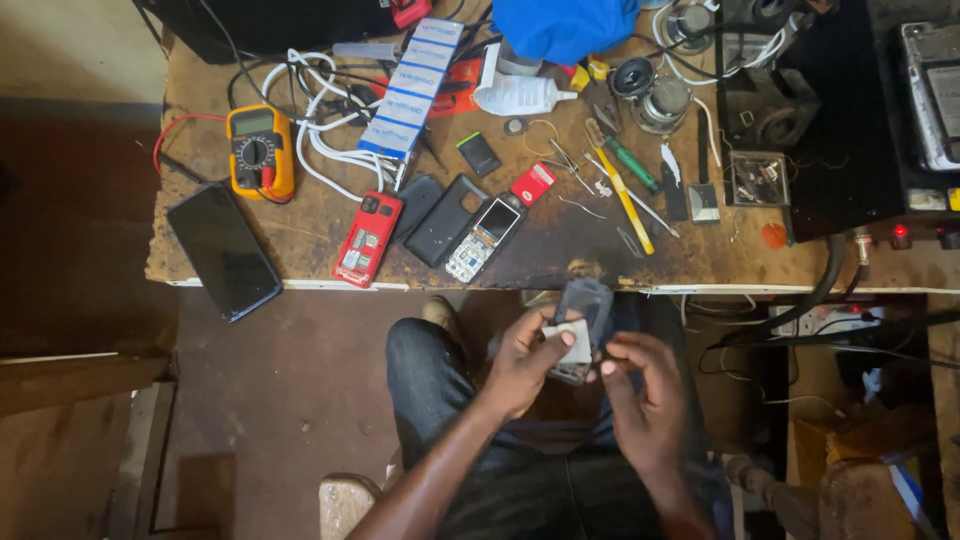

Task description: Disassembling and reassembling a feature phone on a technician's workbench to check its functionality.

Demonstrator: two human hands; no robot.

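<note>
My left hand (pixel 522 358) and my right hand (pixel 640 395) are together over my lap, below the bench's front edge. Between them is a small dark phone housing (pixel 585 305) with a pale rectangular piece (pixel 570 335) pressed against it. My left fingers grip the pale piece and the housing's left side. The fingertips of my right hand touch the housing's lower right side. On the bench above lie a phone with a keypad (pixel 484 237), a black back cover (pixel 443 220) and a red opened phone body (pixel 367 239).
The worn wooden bench (pixel 300 230) carries a yellow multimeter (pixel 260 152), a black smartphone (pixel 224 250) overhanging the front left edge, white cables, a yellow-handled tool (pixel 622 190), a green screwdriver (pixel 632 165), a glue bottle (pixel 520 95) and a blue cloth (pixel 562 25). Dark equipment stands at the right.
</note>
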